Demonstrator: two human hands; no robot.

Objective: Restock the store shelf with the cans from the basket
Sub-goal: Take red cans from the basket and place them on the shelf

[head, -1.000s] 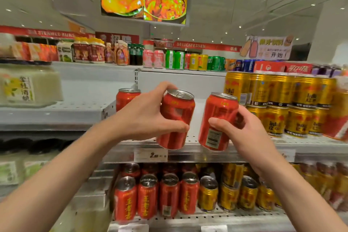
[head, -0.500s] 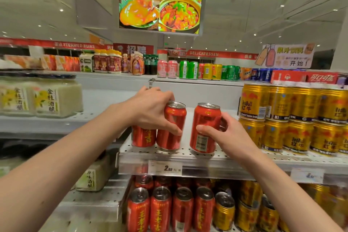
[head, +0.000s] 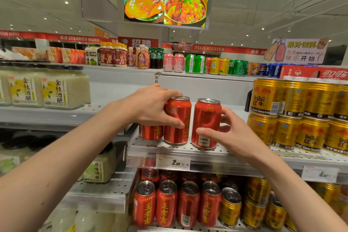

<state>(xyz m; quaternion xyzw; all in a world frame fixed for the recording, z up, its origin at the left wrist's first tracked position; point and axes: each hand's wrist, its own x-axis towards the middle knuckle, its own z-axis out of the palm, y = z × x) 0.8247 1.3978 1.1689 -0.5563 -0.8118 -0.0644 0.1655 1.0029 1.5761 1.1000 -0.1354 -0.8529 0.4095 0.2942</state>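
Observation:
Three red cans stand upright on the white perforated shelf (head: 188, 153). My left hand (head: 150, 107) grips the middle red can (head: 178, 132) from its left side and top. My right hand (head: 231, 133) holds the right red can (head: 206, 117), thumb across its front near the barcode and fingers behind it. A third red can (head: 150, 133) stands at the left, partly hidden behind my left hand. Both held cans rest on the shelf. The basket is out of view.
Stacked gold Red Bull cans (head: 293, 115) fill the same shelf to the right. Red and gold cans (head: 188, 205) line the shelf below. Jars of rice wine (head: 56, 90) stand on the left shelf. A price tag (head: 173, 162) hangs on the shelf edge.
Both hands have carried their cans forward and down from mid-air onto the shelf, beside the can standing there. The view has come closer to the shelf.

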